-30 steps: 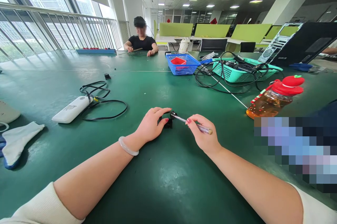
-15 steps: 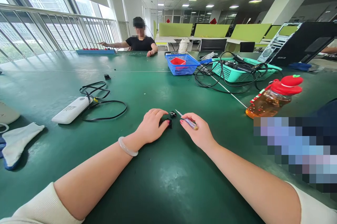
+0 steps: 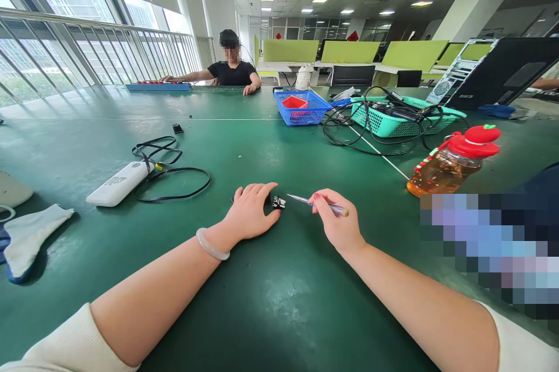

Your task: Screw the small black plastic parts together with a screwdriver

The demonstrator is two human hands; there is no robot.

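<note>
A small black and silver part lies on the green table between the spread thumb and forefinger of my left hand. The other fingers rest bent over the tabletop, and a black piece beside the part is mostly hidden behind them. My right hand grips a screwdriver with a clear purplish handle and a thin metal shaft. Its tip points left and stops just short of the silver part.
To the left are a white power strip with a black cord and a cloth. A red-lidded bottle stands right. Farther back are a blue basket, a teal basket with cables, a computer case and a seated person.
My right hand has drawn back to the right with the screwdriver, whose shaft lies flatter. My left thumb and forefinger have parted, and the silver part now sits nearer to them.
</note>
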